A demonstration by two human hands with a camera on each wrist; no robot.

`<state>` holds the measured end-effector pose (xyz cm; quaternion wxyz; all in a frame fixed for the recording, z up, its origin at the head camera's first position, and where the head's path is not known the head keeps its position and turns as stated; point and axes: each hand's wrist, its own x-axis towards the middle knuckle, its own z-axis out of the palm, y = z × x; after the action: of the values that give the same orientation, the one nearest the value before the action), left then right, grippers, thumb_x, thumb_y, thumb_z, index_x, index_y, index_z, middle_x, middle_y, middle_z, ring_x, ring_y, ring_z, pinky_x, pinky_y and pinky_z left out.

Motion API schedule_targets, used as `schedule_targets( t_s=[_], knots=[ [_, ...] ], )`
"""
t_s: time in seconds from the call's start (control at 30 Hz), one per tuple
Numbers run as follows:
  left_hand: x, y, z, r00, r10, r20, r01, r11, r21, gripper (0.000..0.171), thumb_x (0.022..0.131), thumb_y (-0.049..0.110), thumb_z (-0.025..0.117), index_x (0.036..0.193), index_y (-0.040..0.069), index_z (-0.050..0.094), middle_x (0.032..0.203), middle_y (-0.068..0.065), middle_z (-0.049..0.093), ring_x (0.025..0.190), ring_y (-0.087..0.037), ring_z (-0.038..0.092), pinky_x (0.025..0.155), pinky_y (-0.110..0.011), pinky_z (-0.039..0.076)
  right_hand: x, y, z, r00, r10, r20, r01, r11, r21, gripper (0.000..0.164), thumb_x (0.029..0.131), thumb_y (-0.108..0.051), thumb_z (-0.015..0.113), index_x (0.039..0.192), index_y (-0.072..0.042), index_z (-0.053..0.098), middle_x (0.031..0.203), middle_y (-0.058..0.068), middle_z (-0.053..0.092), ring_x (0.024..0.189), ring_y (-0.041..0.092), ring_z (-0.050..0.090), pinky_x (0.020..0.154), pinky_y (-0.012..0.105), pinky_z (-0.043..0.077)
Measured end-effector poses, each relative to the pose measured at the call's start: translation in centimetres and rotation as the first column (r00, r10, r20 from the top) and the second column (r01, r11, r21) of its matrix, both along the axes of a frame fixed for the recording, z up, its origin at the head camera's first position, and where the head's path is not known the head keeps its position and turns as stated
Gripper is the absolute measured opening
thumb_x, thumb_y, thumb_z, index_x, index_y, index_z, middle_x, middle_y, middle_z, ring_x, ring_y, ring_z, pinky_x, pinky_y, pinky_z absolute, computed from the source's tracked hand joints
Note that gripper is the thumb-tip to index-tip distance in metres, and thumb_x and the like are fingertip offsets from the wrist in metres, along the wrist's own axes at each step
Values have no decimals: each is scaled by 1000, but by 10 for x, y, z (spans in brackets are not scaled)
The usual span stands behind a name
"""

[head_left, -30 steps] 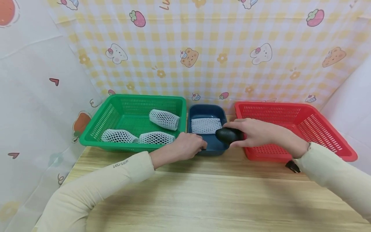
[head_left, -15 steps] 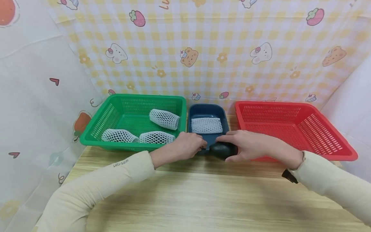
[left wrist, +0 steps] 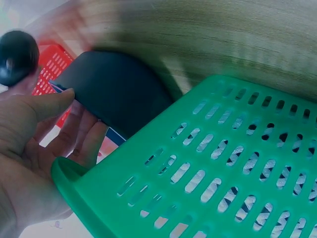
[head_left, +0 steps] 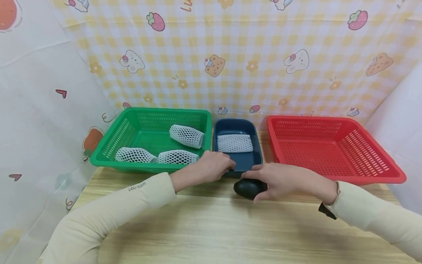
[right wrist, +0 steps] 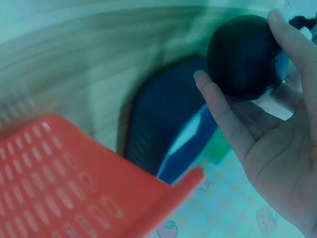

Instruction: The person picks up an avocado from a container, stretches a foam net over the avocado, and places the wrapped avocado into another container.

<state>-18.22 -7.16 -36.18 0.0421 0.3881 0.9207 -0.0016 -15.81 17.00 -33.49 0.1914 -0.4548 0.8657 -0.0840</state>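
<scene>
My right hand (head_left: 283, 179) grips a dark, smooth, oval avocado (head_left: 248, 189) by its right side, over the table in front of the blue tray (head_left: 247, 161). In the right wrist view the thumb and fingers curl round the avocado (right wrist: 247, 57). My left hand (head_left: 214, 165) pinches the near rim of the blue tray; the left wrist view has its thumb (left wrist: 57, 104) on the tray's outer wall and the fingers inside. A flat white foam net sleeve (head_left: 234, 143) lies in the tray.
Left of the tray stands a green basket (head_left: 151, 111) with several white foam net sleeves, dark showing through their mesh. A red basket (head_left: 306, 152) stands to the right. A checked cloth (head_left: 184, 44) hangs behind, and the wooden table (head_left: 204, 227) extends in front.
My right hand has brought the avocado from over the blue tray's right side toward me, past its near rim, slightly to the left. My left hand has stayed at the rim.
</scene>
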Motion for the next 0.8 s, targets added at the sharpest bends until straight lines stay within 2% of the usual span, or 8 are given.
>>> schedule_targets(
  t_s=[0.33, 0.63, 0.8],
  knots=[
    [0, 0, 0, 1000, -5, 12, 5, 1000, -5, 20, 102, 20, 64, 117, 23, 77, 102, 2, 71, 83, -13, 64, 58, -28, 52, 3, -3, -20, 998, 59, 4, -60, 998, 26, 72, 83, -52, 80, 140, -12, 60, 115, 1, 61, 94, 12, 56, 75, 29, 51],
    [0, -1, -1, 1000, -18, -19, 18, 1000, -8, 20, 102, 19, 64, 115, 25, 77, 100, 3, 70, 85, -15, 66, 56, -31, 52, 3, -4, -28, 997, 38, 72, -39, 999, 9, 66, 83, -45, 83, 136, -14, 60, 113, -2, 60, 94, 12, 56, 75, 30, 50],
    [0, -1, -1, 1000, -15, -11, 15, 1000, -9, 20, 102, 19, 64, 116, 25, 77, 101, 3, 71, 85, -14, 66, 56, -30, 52, -1, -5, -30, 994, 43, 96, -43, 999, -3, 64, 83, -44, 84, 135, -14, 61, 112, -4, 62, 95, 10, 56, 76, 29, 50]
  ],
)
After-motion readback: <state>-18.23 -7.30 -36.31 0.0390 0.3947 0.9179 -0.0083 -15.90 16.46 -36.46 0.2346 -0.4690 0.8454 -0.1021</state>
